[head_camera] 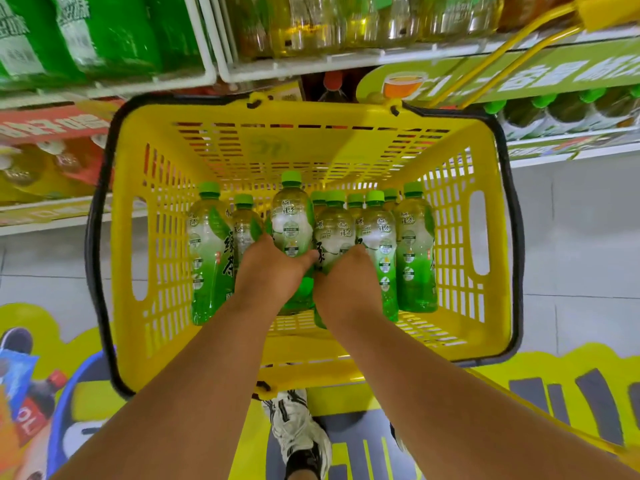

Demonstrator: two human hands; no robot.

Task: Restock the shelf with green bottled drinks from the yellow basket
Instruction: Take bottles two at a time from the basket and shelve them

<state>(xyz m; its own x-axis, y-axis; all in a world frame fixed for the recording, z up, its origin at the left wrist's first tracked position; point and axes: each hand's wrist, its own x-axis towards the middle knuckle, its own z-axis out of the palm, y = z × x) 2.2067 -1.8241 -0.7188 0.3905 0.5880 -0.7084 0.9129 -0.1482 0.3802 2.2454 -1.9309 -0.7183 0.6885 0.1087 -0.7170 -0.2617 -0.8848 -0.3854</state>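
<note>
We reach down into the yellow slatted plastic basket (242,150) with both hands at once, which we judge is meant to bring up two drinks in one trip to the shelf. Our left hand (273,268) wraps around the body of a clear plastic bottle with a green cap and green label (291,216); this bottle stands taller than its neighbours, so it looks already partly lifted, thumb on its right side and the other fingers curled out of sight behind it. Our right hand (346,282) closes on the next green-capped bottle (334,226), just beside the first, fingers curled round its lower body; how far they wrap we cannot tell, since the back of the hand hides them. The remaining green-capped bottles (414,244) stand upright and packed side by side across the middle of the basket floor, running from near the left wall to near the right wall, with a second row of caps showing behind them toward the far wall. The strip of basket floor along the near wall holds nothing. The basket's black-edged rim faces the white wire shelf (277,69), which already holds green and pale bottles, so the carry up should be short. A white sneaker (294,431) stands on the floor below the near wall.
</note>
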